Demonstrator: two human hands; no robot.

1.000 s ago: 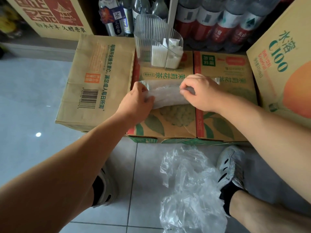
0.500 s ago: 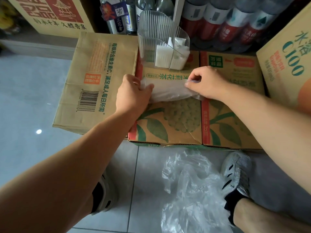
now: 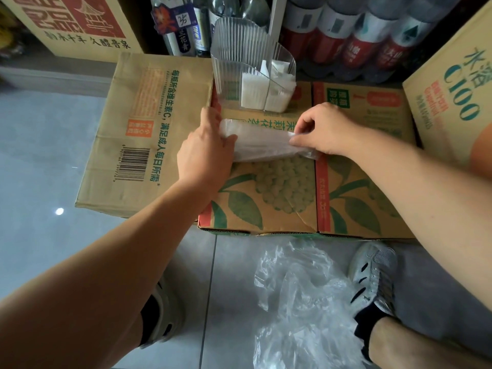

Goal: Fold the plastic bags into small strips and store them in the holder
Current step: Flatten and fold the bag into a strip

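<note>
A translucent plastic bag (image 3: 262, 145), folded into a flat band, lies across the top of a printed cardboard box (image 3: 287, 193). My left hand (image 3: 205, 153) grips its left end. My right hand (image 3: 323, 131) pinches the right end between thumb and fingertips, lifting that edge a little. Just behind the band stands the clear ribbed holder (image 3: 239, 62), with white folded bags (image 3: 263, 89) standing in its two front compartments.
A pile of loose crumpled plastic bags (image 3: 300, 302) lies on the tiled floor between my two shoes. A second brown carton (image 3: 149, 134) sits to the left, a tilted C100 carton (image 3: 452, 102) to the right. Bottles stand behind the holder.
The band has gone from wide to narrower and longer as both hands fold it. My right hand's grip has moved to the band's right tip, and the camera has shifted slightly.
</note>
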